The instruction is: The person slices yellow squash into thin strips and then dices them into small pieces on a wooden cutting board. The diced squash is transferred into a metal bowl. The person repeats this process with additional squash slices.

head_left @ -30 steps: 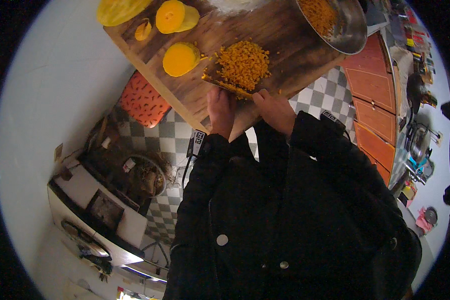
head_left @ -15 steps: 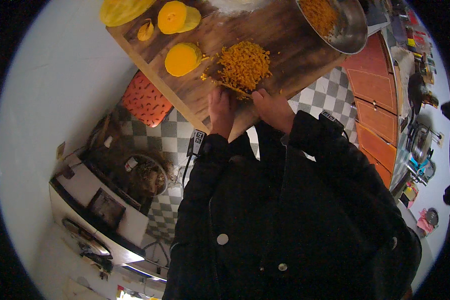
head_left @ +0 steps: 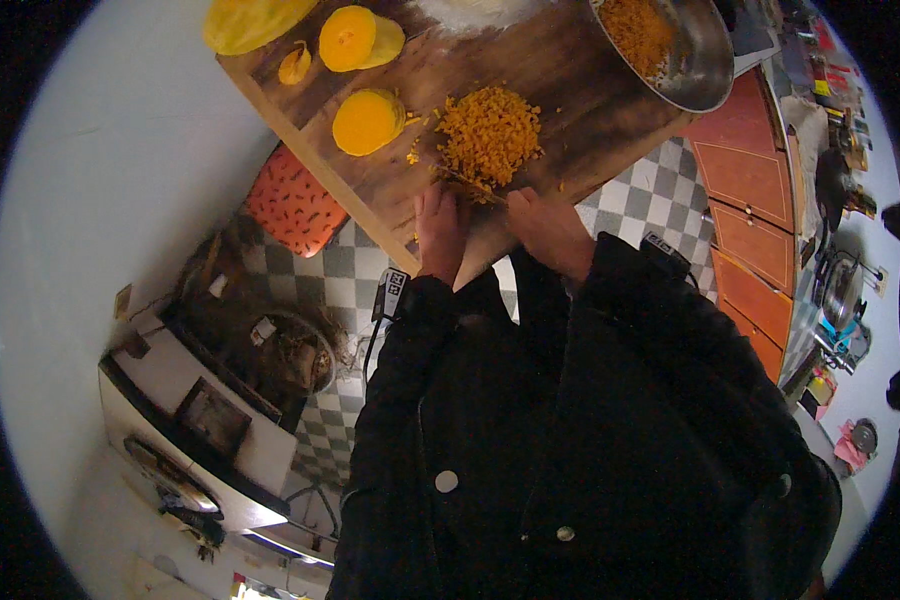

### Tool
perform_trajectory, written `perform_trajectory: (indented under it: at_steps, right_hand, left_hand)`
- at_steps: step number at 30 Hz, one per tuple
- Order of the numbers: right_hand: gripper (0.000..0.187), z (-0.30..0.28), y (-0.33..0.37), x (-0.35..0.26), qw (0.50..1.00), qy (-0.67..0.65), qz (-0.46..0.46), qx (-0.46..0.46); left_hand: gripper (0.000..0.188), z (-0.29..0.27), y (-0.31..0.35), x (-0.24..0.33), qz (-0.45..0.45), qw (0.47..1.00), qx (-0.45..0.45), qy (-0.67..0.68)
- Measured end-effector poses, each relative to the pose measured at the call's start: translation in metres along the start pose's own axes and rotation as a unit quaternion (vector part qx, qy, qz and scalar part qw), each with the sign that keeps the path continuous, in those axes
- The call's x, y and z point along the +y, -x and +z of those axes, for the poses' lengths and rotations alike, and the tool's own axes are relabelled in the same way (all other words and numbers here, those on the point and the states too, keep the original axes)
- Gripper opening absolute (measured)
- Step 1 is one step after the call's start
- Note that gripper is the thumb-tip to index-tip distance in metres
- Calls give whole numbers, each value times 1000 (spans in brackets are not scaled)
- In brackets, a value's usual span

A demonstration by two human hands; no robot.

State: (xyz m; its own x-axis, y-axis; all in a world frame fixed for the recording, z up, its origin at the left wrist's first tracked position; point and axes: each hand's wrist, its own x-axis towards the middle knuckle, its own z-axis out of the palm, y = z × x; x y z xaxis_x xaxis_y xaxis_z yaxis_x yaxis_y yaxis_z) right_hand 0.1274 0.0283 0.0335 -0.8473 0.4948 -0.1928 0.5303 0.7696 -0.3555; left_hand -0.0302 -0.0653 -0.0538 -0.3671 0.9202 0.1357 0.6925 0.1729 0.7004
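Observation:
A heap of finely chopped orange pumpkin (head_left: 489, 130) lies on a wooden board (head_left: 600, 125), right in front of my hands. My right hand (head_left: 550, 232) is closed around the right end of a knife (head_left: 473, 188), which lies crosswise at the heap's near edge; its handle is hidden in my fist. At the knife's left end my left hand (head_left: 440, 222) holds the blade with its fingers close together. Bits of pumpkin cling along the blade. A cut round of pumpkin (head_left: 365, 122) sits left of the heap, and a thicker pumpkin piece (head_left: 358, 40) stands behind it.
A metal bowl (head_left: 698, 92) with chopped orange pieces stands at the board's far right. White powder (head_left: 475, 14) lies at the back, and a yellow pumpkin section (head_left: 250, 25) at the far left. Below are an orange patterned seat (head_left: 295, 200) and a checkered floor (head_left: 645, 195).
The blade's left end has come down slightly, toward me, and my left hand with it. My right hand has shifted a little nearer. The heap stays in place.

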Motion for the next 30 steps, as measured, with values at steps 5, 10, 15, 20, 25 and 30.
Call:
perform_trajectory:
  at_steps: [5, 10, 15, 20, 25, 30]
  right_hand:
    - [11, 7, 10, -11, 998, -35, 44, 10]
    - [12, 22, -2, -4, 996, -64, 69, 10]
    - [12, 4, 7, 7, 996, -81, 27, 17]
    - [15, -3, 10, 8, 996, -63, 32, -46]
    - [17, 4, 8, 27, 992, -52, 84, -76]
    - [21, -1, 1, 39, 992, -52, 94, -62]
  left_hand:
    - [22, 3, 4, 0, 31, 999, -19, -23]
    - [27, -5, 2, 0, 22, 1000, 16, 4]
    - [30, -30, 22, 10, -18, 996, 60, -64]
    - [29, -32, 44, 3, -48, 987, 93, -120]
    - [22, 3, 35, -9, -213, 956, 82, 184]
    - [22, 6, 5, 1, -81, 995, 18, -62]
